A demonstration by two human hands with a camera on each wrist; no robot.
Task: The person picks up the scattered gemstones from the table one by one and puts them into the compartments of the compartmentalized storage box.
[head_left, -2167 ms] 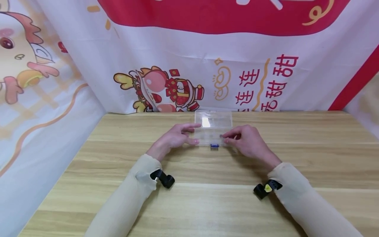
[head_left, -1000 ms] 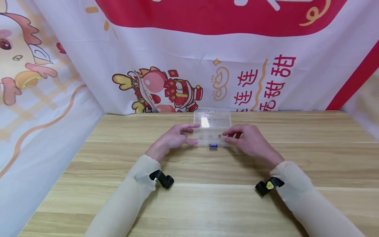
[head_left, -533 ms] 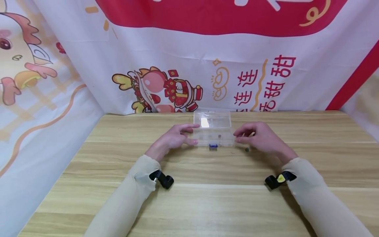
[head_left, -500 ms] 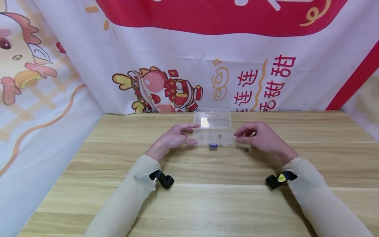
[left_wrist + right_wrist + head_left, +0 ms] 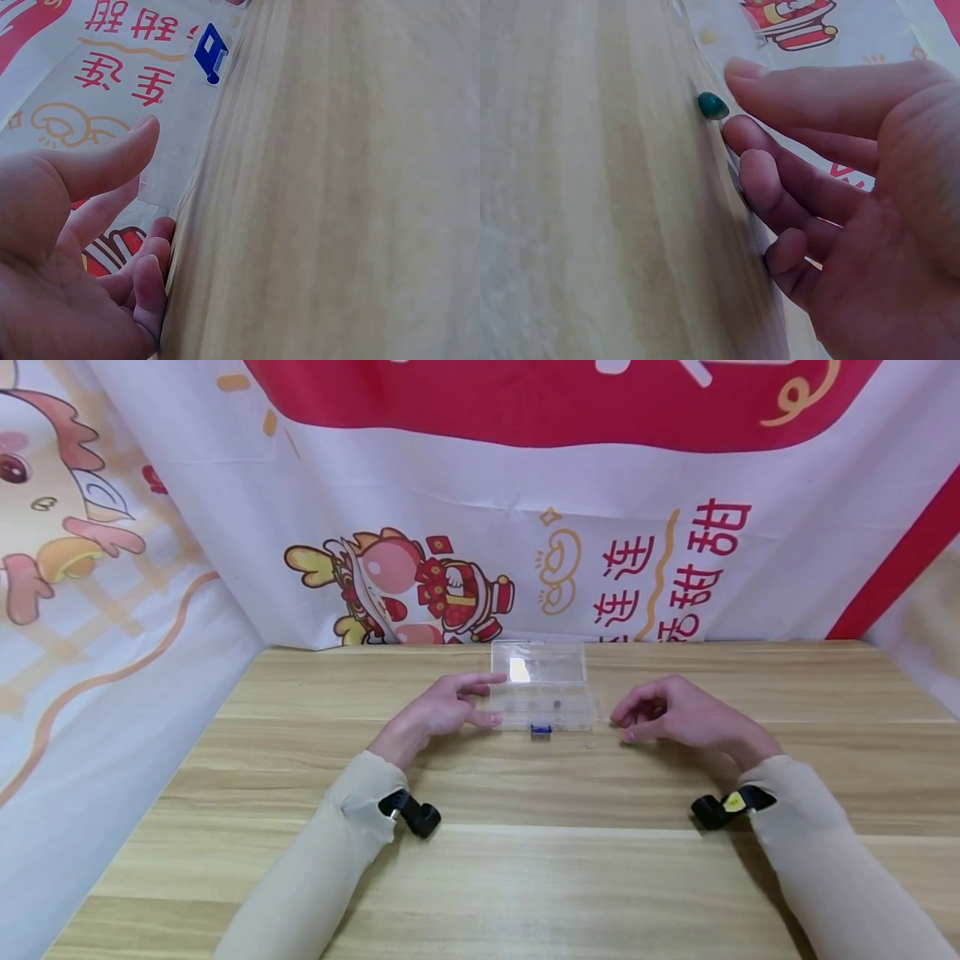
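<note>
A clear plastic compartment box [image 5: 573,723] stands on the table with its lid [image 5: 553,670] raised at the back and a blue latch [image 5: 540,729] in front. One small dark piece [image 5: 557,704] lies inside it. At its left end my left hand [image 5: 444,704] stays, thumb and forefinger extended along the box; whether they touch it I cannot tell. My right hand [image 5: 678,714] is right of the box, fingers loosely bent. Just beyond its thumb and forefinger tips, a small dark green bead [image 5: 713,106] rests on the table; the head view hides it.
A tiny clear round piece [image 5: 590,745] lies on the wooden table [image 5: 525,885] in front of the box's right corner. Printed cloth [image 5: 450,485] hangs right behind the box and along the sides.
My right hand has moved from the box's right compartments out to the right and down toward the green bead. The dark piece remains in the box. My left hand has stayed put.
</note>
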